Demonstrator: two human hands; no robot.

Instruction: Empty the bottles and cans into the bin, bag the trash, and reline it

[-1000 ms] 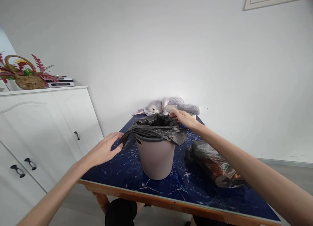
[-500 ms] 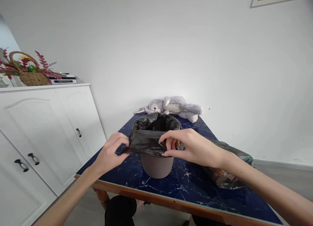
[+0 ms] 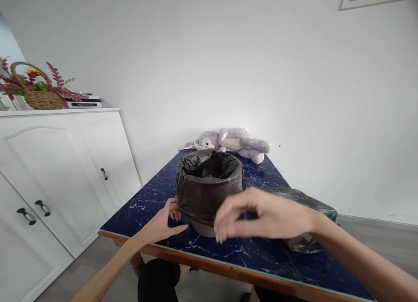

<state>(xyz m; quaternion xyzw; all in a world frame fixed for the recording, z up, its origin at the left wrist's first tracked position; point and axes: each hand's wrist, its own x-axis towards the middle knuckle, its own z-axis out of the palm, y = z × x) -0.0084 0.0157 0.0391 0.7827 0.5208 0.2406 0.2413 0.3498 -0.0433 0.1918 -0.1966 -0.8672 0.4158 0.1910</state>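
Observation:
A grey bin stands upright on the dark blue marbled table. Its mouth is lined with a black plastic bag, and the bag's rim is folded down over the outside, covering most of the wall. At the lower left of the fold is my left hand, thumb and fingers spread, fingertips at or touching the bag's edge. My right hand, smeared by motion, hovers before the bin's lower right side. Its fingers curve loosely with a gap to the thumb, and nothing shows in them.
Behind my right forearm lies a clear plastic bag with contents I cannot make out well. A grey plush rabbit lies along the table's far end by the wall. White cabinets stand at left, topped by a flower basket.
The bag's front fold has come down lower over the bin, hiding more of its grey wall. Both hands have moved downward and let go of the pinched rim.

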